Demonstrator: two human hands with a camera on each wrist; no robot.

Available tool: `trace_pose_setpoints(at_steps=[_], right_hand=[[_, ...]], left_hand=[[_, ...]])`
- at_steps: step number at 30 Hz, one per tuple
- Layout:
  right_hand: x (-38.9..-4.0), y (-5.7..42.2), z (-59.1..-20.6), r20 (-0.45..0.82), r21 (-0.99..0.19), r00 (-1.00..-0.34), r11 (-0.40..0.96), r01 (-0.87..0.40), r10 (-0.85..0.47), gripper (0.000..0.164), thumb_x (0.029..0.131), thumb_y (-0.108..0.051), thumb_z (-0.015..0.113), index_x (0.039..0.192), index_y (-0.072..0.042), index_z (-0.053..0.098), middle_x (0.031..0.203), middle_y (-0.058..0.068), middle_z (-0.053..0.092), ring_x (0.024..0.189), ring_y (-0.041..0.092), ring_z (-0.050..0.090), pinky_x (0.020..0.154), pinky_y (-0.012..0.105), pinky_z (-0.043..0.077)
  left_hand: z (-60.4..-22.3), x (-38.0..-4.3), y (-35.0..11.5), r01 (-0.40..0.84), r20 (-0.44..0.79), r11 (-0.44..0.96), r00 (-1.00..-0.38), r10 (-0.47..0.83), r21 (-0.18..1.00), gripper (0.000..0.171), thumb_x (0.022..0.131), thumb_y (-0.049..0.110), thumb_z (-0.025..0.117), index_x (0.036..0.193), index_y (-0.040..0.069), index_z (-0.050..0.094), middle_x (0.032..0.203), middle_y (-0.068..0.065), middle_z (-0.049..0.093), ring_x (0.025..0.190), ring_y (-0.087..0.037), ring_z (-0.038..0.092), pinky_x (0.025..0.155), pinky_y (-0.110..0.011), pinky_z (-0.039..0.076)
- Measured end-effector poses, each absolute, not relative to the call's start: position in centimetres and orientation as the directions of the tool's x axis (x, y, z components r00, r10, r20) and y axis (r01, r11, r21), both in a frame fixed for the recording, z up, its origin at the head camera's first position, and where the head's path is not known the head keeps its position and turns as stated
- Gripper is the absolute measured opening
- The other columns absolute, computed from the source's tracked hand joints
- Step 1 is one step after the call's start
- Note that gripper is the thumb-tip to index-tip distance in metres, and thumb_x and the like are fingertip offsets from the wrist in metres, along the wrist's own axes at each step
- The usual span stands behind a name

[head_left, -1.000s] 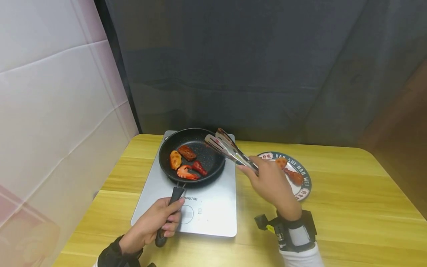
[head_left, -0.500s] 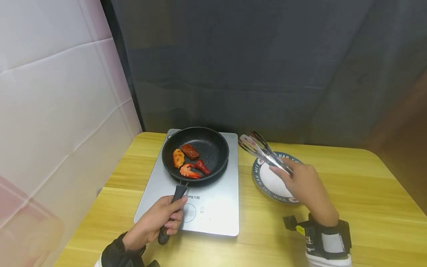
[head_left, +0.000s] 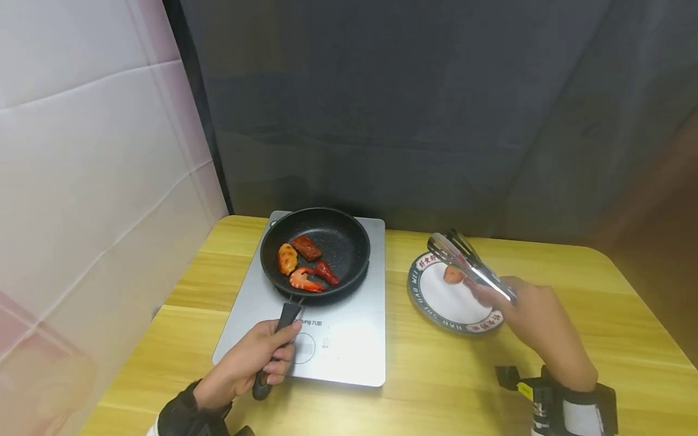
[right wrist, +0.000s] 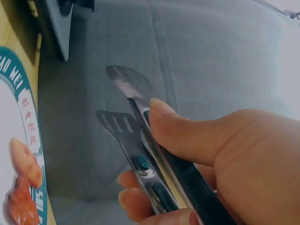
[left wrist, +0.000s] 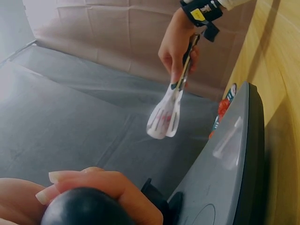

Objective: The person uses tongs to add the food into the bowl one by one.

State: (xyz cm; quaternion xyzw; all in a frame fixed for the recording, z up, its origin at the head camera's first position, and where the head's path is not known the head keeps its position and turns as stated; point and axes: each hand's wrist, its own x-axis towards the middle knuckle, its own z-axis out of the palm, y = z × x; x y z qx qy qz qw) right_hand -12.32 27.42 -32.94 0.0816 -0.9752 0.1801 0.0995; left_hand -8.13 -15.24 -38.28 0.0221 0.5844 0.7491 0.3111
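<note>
My left hand (head_left: 251, 357) grips the black handle (head_left: 289, 315) of a frying pan (head_left: 346, 245). In the pan lie a shrimp (head_left: 305, 280), a small red drumstick (head_left: 327, 272), a brown piece of meat (head_left: 306, 247) and a yellow-orange browned piece (head_left: 287, 259). My right hand (head_left: 540, 315) holds metal food tongs (head_left: 463, 257) above a round plate (head_left: 428, 297). The tongs' slotted tips stand apart, with nothing between them in the right wrist view. On the plate are an orange-brown piece (right wrist: 26, 161) and a reddish-brown drumstick (right wrist: 23, 204), partly hidden by the tongs in the head view.
Under the pan is a flat silver induction cooktop (head_left: 349, 363) on a wooden table (head_left: 589, 290). A dark cloth (head_left: 409, 121) hangs behind the table, and a pale panel (head_left: 98, 181) stands along the left side.
My right hand has carried the tongs rightward, from over the pan's right edge to above the plate. My left hand and the pan stay in place, food lying as before.
</note>
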Motion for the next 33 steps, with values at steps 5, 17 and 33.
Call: trace_pose_setpoints(at_steps=[5, 17, 33], right_hand=[[-12.2, 28.4, -33.5, 0.162, -0.319, -0.981, 0.936, -0.15, -0.102, 0.047, 0.091, -0.054, 0.058, 0.074, -0.01, 0.058, 0.058, 0.0, 0.046, 0.055, 0.02, 0.045, 0.05, 0.031, 0.033], [-11.8, 32.3, -34.4, 0.033, -0.274, -0.992, 0.953, -0.127, -0.123, 0.05, 0.095, -0.047, 0.055, 0.096, 0.003, 0.065, 0.071, 0.005, 0.058, 0.062, 0.023, 0.051, 0.052, 0.038, 0.042], [-11.9, 35.1, -35.4, -0.094, -0.243, -0.991, 0.968, -0.068, -0.093, 0.061, 0.095, -0.05, 0.054, 0.103, 0.01, 0.064, 0.083, 0.018, 0.065, 0.068, 0.032, 0.058, 0.061, 0.053, 0.048]], left_hand=[[-38.2, -8.1, -15.3, -0.444, -0.34, -0.116, -0.806, 0.485, 0.888, 0.032, 0.101, 0.03, 0.049, 0.089, 0.005, 0.033, 0.059, 0.006, 0.032, 0.042, -0.002, 0.03, 0.038, -0.017, 0.03], [-38.1, -8.1, -15.2, -0.456, -0.348, -0.126, -0.805, 0.481, 0.881, 0.033, 0.101, 0.03, 0.05, 0.088, 0.005, 0.034, 0.058, 0.006, 0.032, 0.041, -0.003, 0.03, 0.037, -0.018, 0.029], [-38.3, -8.2, -15.4, -0.455, -0.351, -0.113, -0.8, 0.486, 0.883, 0.033, 0.101, 0.031, 0.049, 0.087, 0.005, 0.035, 0.059, 0.006, 0.032, 0.042, -0.003, 0.03, 0.038, -0.018, 0.03]])
